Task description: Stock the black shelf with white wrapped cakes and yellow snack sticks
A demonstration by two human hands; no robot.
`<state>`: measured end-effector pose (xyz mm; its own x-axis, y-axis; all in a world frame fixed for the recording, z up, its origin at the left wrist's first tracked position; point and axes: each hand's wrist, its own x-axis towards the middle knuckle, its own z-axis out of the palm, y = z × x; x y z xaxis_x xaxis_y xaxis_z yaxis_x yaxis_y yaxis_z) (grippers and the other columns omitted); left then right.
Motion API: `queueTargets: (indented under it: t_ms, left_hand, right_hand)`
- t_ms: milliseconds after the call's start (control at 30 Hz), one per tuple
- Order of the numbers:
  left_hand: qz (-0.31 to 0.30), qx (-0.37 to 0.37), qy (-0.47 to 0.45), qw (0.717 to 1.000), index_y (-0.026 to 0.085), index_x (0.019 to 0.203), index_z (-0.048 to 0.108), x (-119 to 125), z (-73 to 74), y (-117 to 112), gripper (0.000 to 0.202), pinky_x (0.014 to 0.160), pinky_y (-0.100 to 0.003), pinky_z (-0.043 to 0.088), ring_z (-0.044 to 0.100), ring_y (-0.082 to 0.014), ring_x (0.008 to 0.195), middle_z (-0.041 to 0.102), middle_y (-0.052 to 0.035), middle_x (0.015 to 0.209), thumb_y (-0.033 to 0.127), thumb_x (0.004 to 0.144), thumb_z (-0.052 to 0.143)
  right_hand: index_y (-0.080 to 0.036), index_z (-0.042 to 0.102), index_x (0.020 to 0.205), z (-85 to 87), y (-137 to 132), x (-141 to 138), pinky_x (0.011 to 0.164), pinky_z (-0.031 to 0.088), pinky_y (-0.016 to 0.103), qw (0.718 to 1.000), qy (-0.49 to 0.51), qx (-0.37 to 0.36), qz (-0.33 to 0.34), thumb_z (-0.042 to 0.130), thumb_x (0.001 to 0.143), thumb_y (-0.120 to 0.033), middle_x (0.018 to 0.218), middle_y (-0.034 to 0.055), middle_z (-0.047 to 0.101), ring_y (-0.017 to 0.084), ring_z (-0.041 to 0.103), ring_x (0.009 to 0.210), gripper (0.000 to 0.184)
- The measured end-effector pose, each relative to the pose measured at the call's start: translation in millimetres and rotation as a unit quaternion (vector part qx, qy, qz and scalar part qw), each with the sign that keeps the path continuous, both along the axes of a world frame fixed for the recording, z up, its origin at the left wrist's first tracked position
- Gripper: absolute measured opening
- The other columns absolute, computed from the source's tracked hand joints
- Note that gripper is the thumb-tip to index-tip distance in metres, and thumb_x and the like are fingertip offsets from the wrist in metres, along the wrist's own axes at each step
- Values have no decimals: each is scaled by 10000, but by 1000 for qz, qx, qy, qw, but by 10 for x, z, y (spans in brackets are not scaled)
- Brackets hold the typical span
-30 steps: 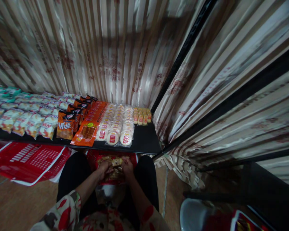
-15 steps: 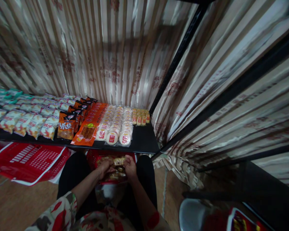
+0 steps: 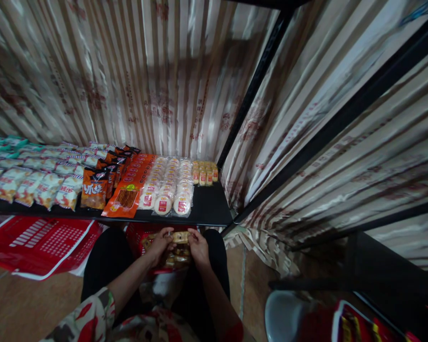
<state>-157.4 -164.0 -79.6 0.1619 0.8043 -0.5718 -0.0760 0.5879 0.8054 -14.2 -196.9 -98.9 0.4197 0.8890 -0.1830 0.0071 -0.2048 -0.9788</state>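
Between my knees, my left hand [image 3: 161,246] and my right hand [image 3: 199,248] pinch a small yellowish wrapped snack [image 3: 180,237] from its two ends. It lies level just in front of the shelf edge. More wrapped snacks [image 3: 176,260] of similar look lie under my hands in a red basket [image 3: 132,233]. Similar small yellow packets [image 3: 204,175] stand in rows at the right end of the black shelf [image 3: 210,209]. What is printed on the held packet is too small to read.
Left of the yellow packets are round white packaged crackers [image 3: 181,203], an orange snack bag [image 3: 123,197], brown-orange bags [image 3: 93,187] and several white bags [image 3: 67,190]. A red basket [image 3: 57,242] lies below left. Black frame bars [image 3: 292,173], curtains and a grey stool [image 3: 285,316] are at right.
My fingers have shifted on the snack, with my left hand now closer to its left end and both hands slightly more level. The view has turned slightly.
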Motion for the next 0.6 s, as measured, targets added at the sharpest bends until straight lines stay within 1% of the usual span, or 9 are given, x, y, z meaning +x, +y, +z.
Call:
queueTargets:
  t_ms: [100, 200, 300, 433, 500, 600]
  left_hand:
    - [1, 31, -26, 999, 175, 1030, 518, 13, 28, -21, 264, 485, -158, 441, 604, -71, 511, 592, 36, 696, 65, 790, 508]
    - [-11, 55, -33, 998, 157, 972, 550, 33, 63, -36, 203, 494, -159, 437, 606, -77, 528, 611, 21, 681, 82, 788, 513]
    - [-11, 49, -34, 998, 145, 923, 576, 60, 101, -47, 160, 524, -162, 447, 597, -72, 541, 631, 7, 685, 82, 789, 513]
    - [-1, 45, -42, 998, 145, 923, 596, 98, 154, -66, 181, 555, -163, 458, 599, -77, 582, 636, 5, 677, 64, 797, 494]
    - [2, 45, -51, 998, 142, 935, 603, 114, 184, -77, 203, 565, -169, 465, 604, -81, 603, 647, -5, 717, 52, 797, 484]
    - [-1, 40, -59, 997, 140, 932, 619, 136, 231, -94, 229, 588, -179, 476, 611, -87, 629, 662, -20, 776, 32, 761, 510]
  right_hand:
    - [-180, 690, 900, -7, 0, 50, 688, 532, 315, 1000, -4, -11, 0, 578, 657, -435, 846, 65, 720, 218, 666, 771, 369]
    - [-174, 700, 890, 11, 5, 90, 657, 533, 312, 1000, -12, -6, -3, 590, 655, -440, 822, 68, 723, 223, 668, 763, 371]
    - [-170, 709, 867, 64, 11, 126, 632, 531, 307, 1000, -19, 3, -4, 600, 643, -461, 819, 74, 724, 223, 669, 745, 383]
    - [-169, 713, 838, 165, 9, 171, 609, 524, 301, 1000, -18, 0, -6, 600, 632, -460, 812, 74, 725, 213, 666, 689, 375]
    - [-168, 712, 833, 215, 2, 192, 592, 516, 293, 1000, -22, -2, -10, 593, 635, -451, 786, 67, 725, 205, 659, 659, 365]
    - [-176, 714, 814, 274, -11, 226, 567, 501, 280, 999, -28, -4, -16, 580, 636, -437, 761, 56, 725, 196, 647, 630, 343]
